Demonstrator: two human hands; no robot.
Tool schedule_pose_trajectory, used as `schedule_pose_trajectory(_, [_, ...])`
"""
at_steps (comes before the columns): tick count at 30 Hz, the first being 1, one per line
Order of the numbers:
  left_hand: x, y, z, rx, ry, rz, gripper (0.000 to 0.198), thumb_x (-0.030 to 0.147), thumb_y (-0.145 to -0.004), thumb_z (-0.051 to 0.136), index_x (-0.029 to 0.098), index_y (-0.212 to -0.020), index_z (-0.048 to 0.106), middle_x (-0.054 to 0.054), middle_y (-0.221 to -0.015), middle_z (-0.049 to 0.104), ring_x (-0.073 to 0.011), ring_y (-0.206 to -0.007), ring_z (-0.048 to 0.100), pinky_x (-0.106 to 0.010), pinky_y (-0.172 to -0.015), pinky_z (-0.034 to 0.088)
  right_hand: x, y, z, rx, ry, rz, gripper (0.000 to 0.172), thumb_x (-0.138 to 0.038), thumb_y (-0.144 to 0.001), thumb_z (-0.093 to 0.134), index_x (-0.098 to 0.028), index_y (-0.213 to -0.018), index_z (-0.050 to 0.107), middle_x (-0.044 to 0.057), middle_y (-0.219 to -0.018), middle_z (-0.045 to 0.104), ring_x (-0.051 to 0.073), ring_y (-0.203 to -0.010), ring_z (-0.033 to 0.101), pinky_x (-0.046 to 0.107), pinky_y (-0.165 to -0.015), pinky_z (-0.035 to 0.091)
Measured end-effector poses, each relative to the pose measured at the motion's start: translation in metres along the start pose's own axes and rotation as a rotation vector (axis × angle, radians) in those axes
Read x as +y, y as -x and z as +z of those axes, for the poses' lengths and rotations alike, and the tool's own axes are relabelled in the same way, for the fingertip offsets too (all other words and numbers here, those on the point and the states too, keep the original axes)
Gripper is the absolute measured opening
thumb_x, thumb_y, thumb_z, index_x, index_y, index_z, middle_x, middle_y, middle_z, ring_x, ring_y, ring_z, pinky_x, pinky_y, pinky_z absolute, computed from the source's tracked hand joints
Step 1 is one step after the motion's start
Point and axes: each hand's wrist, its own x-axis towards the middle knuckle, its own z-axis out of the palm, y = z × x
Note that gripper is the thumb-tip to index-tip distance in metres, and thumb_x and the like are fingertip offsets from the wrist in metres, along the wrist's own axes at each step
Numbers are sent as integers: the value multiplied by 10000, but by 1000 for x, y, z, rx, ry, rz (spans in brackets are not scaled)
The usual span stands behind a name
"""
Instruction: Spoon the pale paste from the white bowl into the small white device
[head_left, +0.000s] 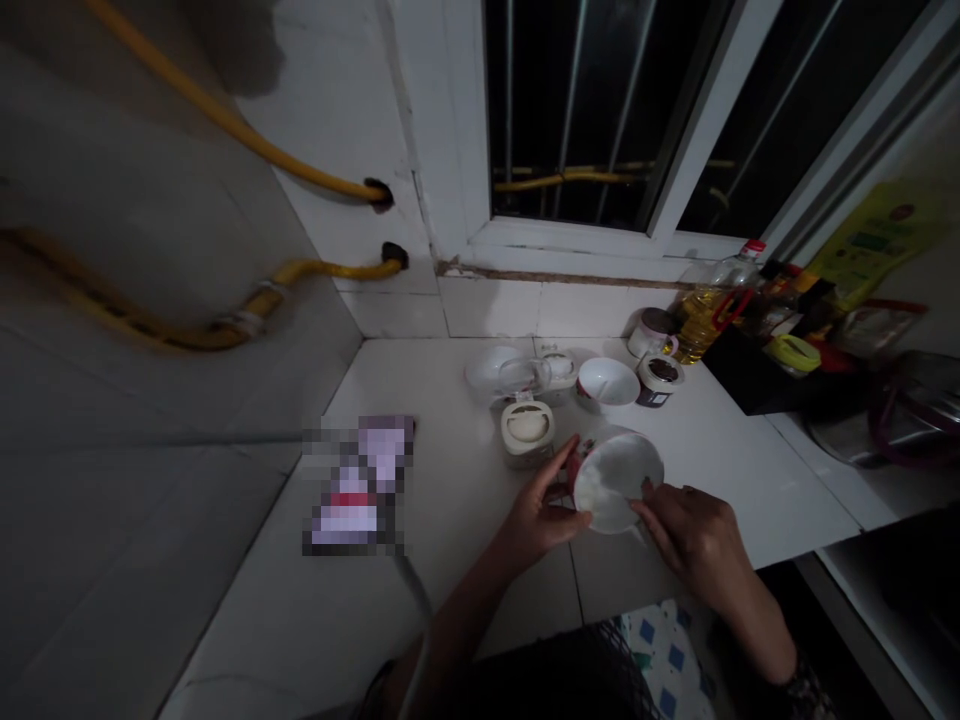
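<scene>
My left hand (541,510) grips the left rim of a white ceramic bowl (618,480), which has a red floral pattern outside and is tilted towards me. My right hand (694,535) holds its right edge, with the fingertips resting on the rim and inner wall. A thin white residue coats the inside. Just beyond my left hand stands a small round container (527,433) holding a pale dough-like disc. My hands do not touch it.
On the white tiled counter (465,560) are a white bowl (608,384), a white plate (489,370), a glass dish (523,376), and jars (660,379). Behind them stand an oil bottle (709,312) and a black condiment tray (765,350). A pixelated object (358,485) lies left.
</scene>
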Motion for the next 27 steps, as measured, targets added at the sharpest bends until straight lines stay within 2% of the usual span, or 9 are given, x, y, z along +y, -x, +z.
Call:
schedule_pose_trajectory(3, [0,1,1,27,-13,20,958,262,-605,814,286,-1459,381,-101,-1482,423,-188,-983,598,-239,-761,537,3,10,-1,30,31,139,404,-278,-1009,407,-172,-666,592,7,-536,585,107,-454,527,243,-511,331])
schedule_pose_trajectory(5, [1,2,2,40,-23,26,939,261,-619,804,288,-1457,382,-98,-1489,409,-185,-980,597,-235,-744,544,0,17,3,17,-30,237,415,-300,-1001,413,-176,-639,575,-1,-513,562,98,-428,508,236,-483,312])
schedule_pose_trajectory(7, [2,2,4,45,-30,29,929,256,-629,797,289,-1458,379,-98,-1491,404,-188,-984,596,-233,-729,550,-10,24,9,-5,-205,348,436,-329,-992,414,-180,-603,542,-14,-493,528,86,-409,483,222,-462,305])
schedule_pose_trajectory(9, [2,2,6,60,-29,41,929,253,-626,798,283,-1457,383,-100,-1493,399,-193,-996,592,-236,-734,555,-23,28,18,-28,-442,522,481,-391,-979,412,-189,-547,475,-29,-460,463,79,-395,435,214,-432,291])
schedule_pose_trajectory(12, [1,2,7,94,-20,52,950,263,-611,809,269,-1459,380,-109,-1500,387,-200,-1009,587,-242,-742,559,-41,30,31,-35,-766,835,549,-570,-917,427,-210,-504,387,-45,-427,366,77,-380,349,217,-393,269])
schedule_pose_trajectory(15, [-1,1,7,94,-14,48,967,276,-599,822,265,-1459,379,-113,-1504,384,-209,-1023,589,-249,-751,561,-44,26,37,-41,-986,1069,603,-727,-802,474,-219,-488,395,-49,-403,354,78,-354,316,223,-357,261])
schedule_pose_trajectory(18, [-4,0,7,82,3,40,968,289,-598,827,271,-1457,382,-118,-1469,429,-221,-1028,604,-249,-747,558,-37,22,36,-32,-1083,1150,632,-787,-726,517,-217,-469,427,-41,-374,383,83,-329,336,227,-343,285])
schedule_pose_trajectory(27, [-17,-4,3,120,39,-36,1012,333,-564,854,295,-1457,379,-115,-1331,505,-177,-825,651,-270,-646,570,-27,21,32,28,-1158,1167,588,-724,-741,589,-212,-484,456,-45,-370,406,76,-305,335,225,-317,264])
